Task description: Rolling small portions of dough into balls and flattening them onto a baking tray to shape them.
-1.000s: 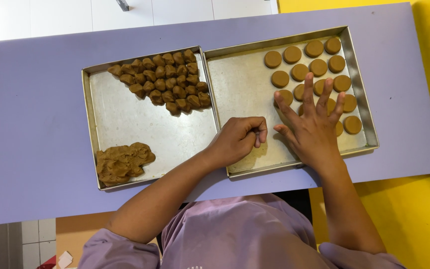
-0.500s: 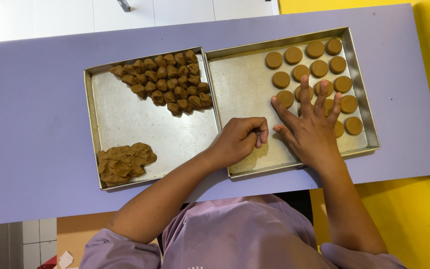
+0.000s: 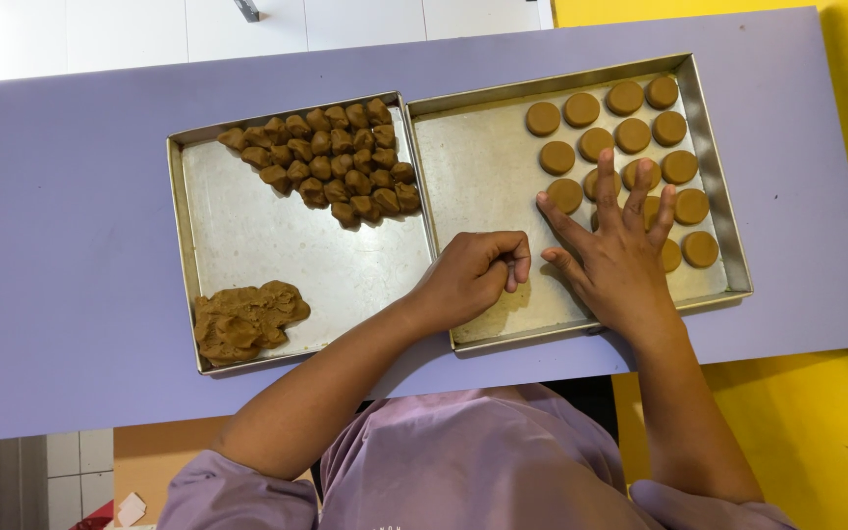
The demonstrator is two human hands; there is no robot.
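My right hand [image 3: 620,250] lies flat, fingers apart, on the dough discs [image 3: 630,132] in the right tray [image 3: 714,186]; left hand [image 3: 468,275] curled shut beside; even, gentle pressure advised.

— What can't you make out here?
— The right hand [image 3: 618,257] lies spread over some flattened dough discs [image 3: 632,134], hiding a few of them. The left hand [image 3: 471,275] is curled, so whatever its fingers enclose stays hidden.
— Anything cut off?
— Both sleeves [image 3: 463,481] run off the bottom edge.
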